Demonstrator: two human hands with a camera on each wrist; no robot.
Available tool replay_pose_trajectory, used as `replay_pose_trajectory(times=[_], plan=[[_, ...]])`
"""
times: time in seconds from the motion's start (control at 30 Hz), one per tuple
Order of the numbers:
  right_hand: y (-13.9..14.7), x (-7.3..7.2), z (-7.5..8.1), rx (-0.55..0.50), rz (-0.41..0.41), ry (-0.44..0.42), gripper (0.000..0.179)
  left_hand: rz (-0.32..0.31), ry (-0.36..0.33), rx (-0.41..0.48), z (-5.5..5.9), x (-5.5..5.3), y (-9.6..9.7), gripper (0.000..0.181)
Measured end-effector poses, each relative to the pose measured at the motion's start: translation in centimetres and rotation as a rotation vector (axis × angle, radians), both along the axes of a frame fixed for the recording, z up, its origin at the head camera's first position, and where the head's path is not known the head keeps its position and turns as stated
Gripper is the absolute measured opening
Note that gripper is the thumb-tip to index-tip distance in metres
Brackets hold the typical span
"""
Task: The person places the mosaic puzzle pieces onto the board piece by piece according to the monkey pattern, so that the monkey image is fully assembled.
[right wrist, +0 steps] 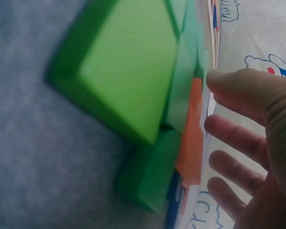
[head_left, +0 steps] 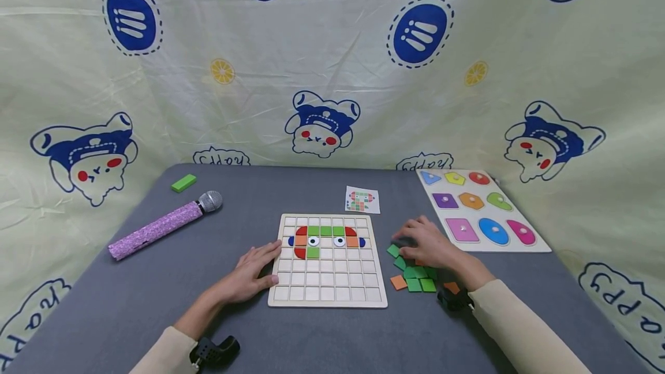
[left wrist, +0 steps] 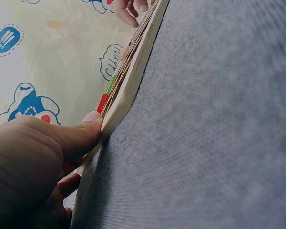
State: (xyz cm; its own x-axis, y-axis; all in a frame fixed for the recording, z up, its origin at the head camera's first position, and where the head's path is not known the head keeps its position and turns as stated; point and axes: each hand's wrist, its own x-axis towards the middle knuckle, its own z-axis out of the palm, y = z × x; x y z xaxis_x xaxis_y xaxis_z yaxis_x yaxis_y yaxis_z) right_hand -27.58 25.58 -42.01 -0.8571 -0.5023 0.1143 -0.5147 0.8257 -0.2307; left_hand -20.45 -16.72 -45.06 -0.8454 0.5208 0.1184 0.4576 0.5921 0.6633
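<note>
A white grid board (head_left: 327, 281) lies on the table, with red, green, orange and blue tiles and two eye tiles filling some upper cells. My left hand (head_left: 253, 275) rests against its left edge, fingers extended; in the left wrist view the thumb (left wrist: 81, 136) touches the rim. To the board's right is a loose pile of green tiles (head_left: 414, 272) with a few orange tiles (head_left: 398, 283). Over the pile's far side hovers my right hand (head_left: 428, 241). The right wrist view shows its fingers (right wrist: 236, 136) bent slightly and spread apart, holding nothing, beside a close green tile (right wrist: 128, 62).
Behind the board lies a small pattern card (head_left: 362, 199). A shape puzzle board (head_left: 439, 201) with knobbed pieces is at the back right. On the left are a glittery purple microphone (head_left: 161, 225) and a green block (head_left: 184, 183). A printed cloth (head_left: 322, 45) hangs behind the table.
</note>
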Motion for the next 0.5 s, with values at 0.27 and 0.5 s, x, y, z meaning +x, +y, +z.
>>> replay_pose_trajectory(times=[0.27, 0.5], plan=[[-0.26, -0.37, -0.35, 0.019, 0.025, -0.011, 0.022, 0.003, -0.002, -0.002, 0.03, 0.04, 0.04, 0.061], [-0.69, -0.42, -0.44, 0.034, 0.054, -0.012, 0.021, 0.003, 0.003, 0.000, -0.01, 0.05, 0.07, 0.061]])
